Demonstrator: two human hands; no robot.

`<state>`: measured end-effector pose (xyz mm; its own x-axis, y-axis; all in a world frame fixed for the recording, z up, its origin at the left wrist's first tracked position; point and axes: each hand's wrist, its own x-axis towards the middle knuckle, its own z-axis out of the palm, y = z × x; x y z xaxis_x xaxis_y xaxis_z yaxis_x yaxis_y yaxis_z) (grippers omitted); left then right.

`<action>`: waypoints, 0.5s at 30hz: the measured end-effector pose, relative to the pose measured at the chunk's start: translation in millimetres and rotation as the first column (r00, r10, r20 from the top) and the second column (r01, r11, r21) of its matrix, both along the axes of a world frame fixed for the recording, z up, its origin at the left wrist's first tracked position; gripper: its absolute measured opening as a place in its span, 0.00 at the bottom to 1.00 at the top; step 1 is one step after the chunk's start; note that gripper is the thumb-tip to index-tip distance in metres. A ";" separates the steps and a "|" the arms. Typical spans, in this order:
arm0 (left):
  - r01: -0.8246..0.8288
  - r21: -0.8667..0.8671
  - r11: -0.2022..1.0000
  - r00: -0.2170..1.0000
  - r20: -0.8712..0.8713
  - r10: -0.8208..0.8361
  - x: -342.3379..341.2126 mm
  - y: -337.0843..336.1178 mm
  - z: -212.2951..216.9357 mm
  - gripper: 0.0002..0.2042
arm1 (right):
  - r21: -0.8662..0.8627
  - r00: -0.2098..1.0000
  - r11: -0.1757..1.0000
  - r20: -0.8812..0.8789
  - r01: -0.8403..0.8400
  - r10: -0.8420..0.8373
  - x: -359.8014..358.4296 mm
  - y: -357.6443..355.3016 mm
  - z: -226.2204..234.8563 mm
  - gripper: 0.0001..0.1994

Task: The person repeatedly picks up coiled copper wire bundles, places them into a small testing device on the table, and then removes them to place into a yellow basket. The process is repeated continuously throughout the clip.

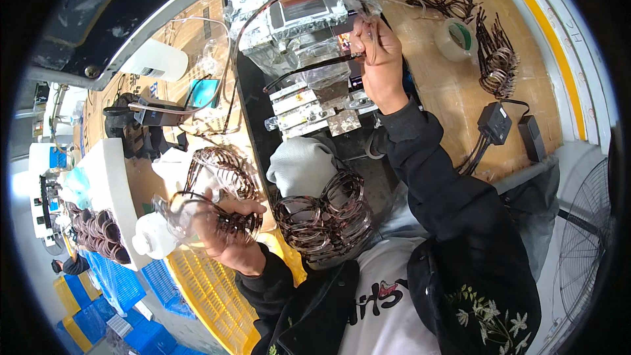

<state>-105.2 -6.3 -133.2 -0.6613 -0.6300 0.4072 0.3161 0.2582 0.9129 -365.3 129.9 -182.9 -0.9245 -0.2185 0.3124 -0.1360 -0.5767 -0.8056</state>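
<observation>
The left hand (227, 233) has its grip closed around a bunch of brown tortoiseshell spectacle frames (217, 220), fingers curled over the top of the bundle. The right hand (378, 59) is stretched forward, its grip pinched shut on a thin dark temple arm (309, 69) that it holds against a small metal machine (302, 20) just beyond the fingertips. Between the two hands lies a heap of matching frames (325, 213) on a grey cloth (299, 164). Under it all is a brown wooden desk (460, 92), with a tape roll (457, 39) and more temple arms (496, 59) right of the right hand. A yellow crate (210, 296) sits below the left hand; blue crates (125, 289) stand on the floor.
</observation>
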 end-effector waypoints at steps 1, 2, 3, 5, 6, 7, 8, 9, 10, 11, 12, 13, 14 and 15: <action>0.072 0.109 0.991 0.993 -0.098 -0.061 -2.6 -0.3 1.9 0.40 | 0.016 0.998 0.999 -0.040 0.041 -0.040 -1.1 -1.9 -1.1 0.14; 0.073 0.123 0.990 0.993 -0.098 -0.061 -6.2 -0.6 3.9 0.42 | 0.048 0.996 0.997 -0.069 0.062 -0.058 -2.0 -3.6 -2.5 0.15; 0.080 0.151 0.985 0.993 -0.098 -0.066 -8.4 0.6 7.3 0.43 | 0.042 0.991 0.994 -0.097 0.100 -0.095 -2.7 -4.9 -4.5 0.15; 0.089 0.222 0.971 0.994 -0.074 -0.074 -16.1 1.7 13.3 0.45 | 0.059 0.983 0.989 -0.133 0.137 -0.128 -4.1 -6.7 -8.7 0.14; 0.091 0.266 0.960 0.996 -0.048 -0.081 -21.1 0.4 16.6 0.45 | 0.073 0.984 0.986 -0.108 0.147 -0.139 -5.1 -7.8 -10.5 0.14; 0.078 0.323 0.943 0.997 -0.030 -0.072 -26.0 0.1 19.4 0.46 | 0.081 0.985 0.984 -0.083 0.161 -0.154 -5.7 -8.1 -11.6 0.14; 0.086 0.425 0.901 0.996 -0.038 -0.077 -30.6 0.1 22.2 0.45 | 0.089 0.984 0.981 -0.058 0.175 -0.170 -5.7 -7.3 -11.7 0.14; 0.034 0.409 0.912 0.998 0.026 -0.049 -35.6 0.5 24.0 0.43 | 0.118 0.970 0.966 -0.108 0.230 -0.218 -4.4 -7.1 -11.2 0.14; 0.043 0.399 0.916 0.998 0.029 -0.059 -40.4 1.4 25.5 0.42 | 0.143 0.952 0.948 -0.158 0.285 -0.262 -1.7 -5.6 -9.3 0.14; 0.086 0.366 0.927 0.994 0.036 -0.107 -44.4 -0.4 28.3 0.41 | 0.175 0.938 0.930 -0.190 0.323 -0.290 1.0 -6.8 -6.5 0.14; 0.089 0.420 0.903 0.992 0.049 -0.120 -48.7 -1.8 30.6 0.42 | 0.283 0.862 0.837 -0.354 0.468 -0.362 9.8 -0.1 -2.4 0.13; 0.095 0.438 0.894 0.987 0.074 -0.141 -51.7 -3.2 33.8 0.41 | 0.060 0.971 0.979 -0.154 0.193 -0.182 18.8 1.0 2.1 0.11; 0.087 0.473 0.877 0.988 0.073 -0.137 -54.7 -3.7 36.4 0.41 | 0.043 0.937 0.969 -0.269 0.243 -0.223 27.7 2.6 8.0 0.10; 0.094 0.497 0.863 0.987 0.070 -0.147 -57.4 -2.6 38.9 0.40 | 0.019 0.889 0.957 -0.375 0.291 -0.263 37.8 1.6 12.8 0.09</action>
<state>-162.6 -8.9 -94.3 -0.7658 -0.6430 -0.0066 0.2144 -0.2651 0.9401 -327.5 131.5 -170.1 -0.7745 -0.0049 0.6326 -0.5741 -0.4145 -0.7061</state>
